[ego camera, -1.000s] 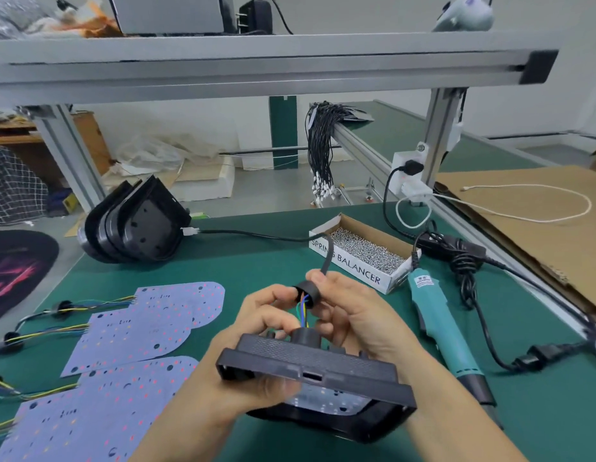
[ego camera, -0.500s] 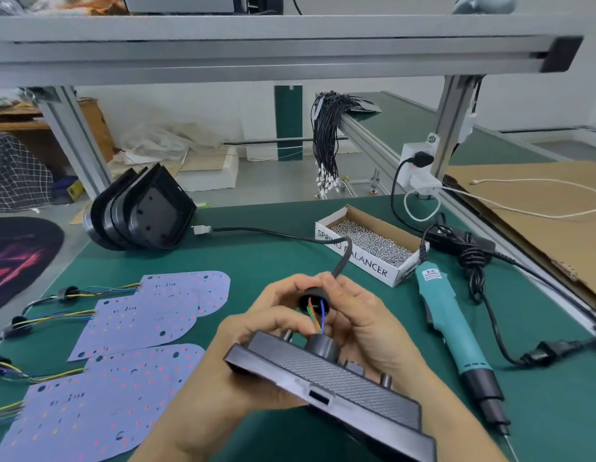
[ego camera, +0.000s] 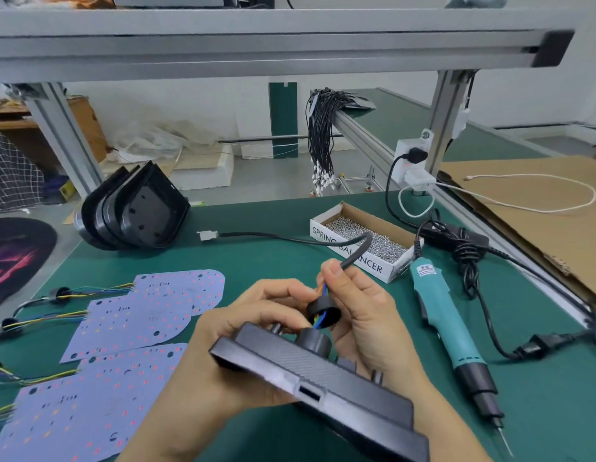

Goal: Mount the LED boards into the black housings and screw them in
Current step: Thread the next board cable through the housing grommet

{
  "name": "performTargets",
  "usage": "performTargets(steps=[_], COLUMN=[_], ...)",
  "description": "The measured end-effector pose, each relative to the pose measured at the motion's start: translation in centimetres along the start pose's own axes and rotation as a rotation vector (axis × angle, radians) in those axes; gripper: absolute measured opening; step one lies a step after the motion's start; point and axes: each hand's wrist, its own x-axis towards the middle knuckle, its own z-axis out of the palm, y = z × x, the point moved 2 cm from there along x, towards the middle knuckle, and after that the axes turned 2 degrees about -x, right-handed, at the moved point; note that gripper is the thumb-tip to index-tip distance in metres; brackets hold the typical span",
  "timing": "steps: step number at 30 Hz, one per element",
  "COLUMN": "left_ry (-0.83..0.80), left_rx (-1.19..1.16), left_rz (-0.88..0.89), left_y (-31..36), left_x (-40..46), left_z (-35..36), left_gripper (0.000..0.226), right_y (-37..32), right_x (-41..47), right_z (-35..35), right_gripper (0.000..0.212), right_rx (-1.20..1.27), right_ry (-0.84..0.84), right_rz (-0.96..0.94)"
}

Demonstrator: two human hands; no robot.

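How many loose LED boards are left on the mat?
3, all left of the hands: one farthest back, one overlapping it in the middle, one nearest. Others may lie underneath.

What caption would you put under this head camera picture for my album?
Both hands, left and right, hold a black housing while pulling its cable and grommet through.
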Motion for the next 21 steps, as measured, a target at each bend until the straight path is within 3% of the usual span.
performTargets(steps=[2,8,11,12,13,15,16,18,21], left_ry=[0.113,0.173,0.165,0.103,-0.08,-0.16,-0.152,-0.048,-0.037], left_rx=[0.101,0.304,0.267,0.258,0.198,0.045,0.089,0.11,0.11], left_rz=[0.071,0.307,0.199,0.062,-0.053,-0.226,-0.224,-0.11,-0.073], left_y=[-0.5,-0.9,-0.8,-1.0,-0.7,-0.9,-0.5,-0.2,-0.7], left_x=[-0.4,-1.9,-0.9,-0.1,-0.4,0.1,0.5,0.6,0.4], left_z=[-0.2,0.9,0.8,0.6,0.8,0.6,0.7,1.0,0.8], left_gripper=[0.027,0.019,0.015,0.029,0.048,0.062,0.055,0.015,0.059], right_y=[-0.5,-1.8,-2.2,-2.2,-2.0,-1.7,-1.5,-1.4,-1.1], right_x=[0.2,0.7,0.8,0.8,0.9,1.2,1.3,1.5,1.4], right_z=[-0.5,-1.1,-0.7,-0.5,-0.4,-0.4,-0.4,-0.5,-0.6], right_gripper=[0.018,0.021,0.017,0.015,0.014,0.014,0.017,0.02,0.019], right_rx=[-0.04,-0.175,-0.221,-0.237,-0.242,-0.259,-0.282,-0.307,-0.321], right_ry=[-0.062,-0.17,-0.217,-0.233,-0.236,-0.203,-0.182,-0.167,-0.202], right_rz=[0.05,0.084,0.015,-0.013,-0.04,-0.097,-0.122,-0.147,-0.145])
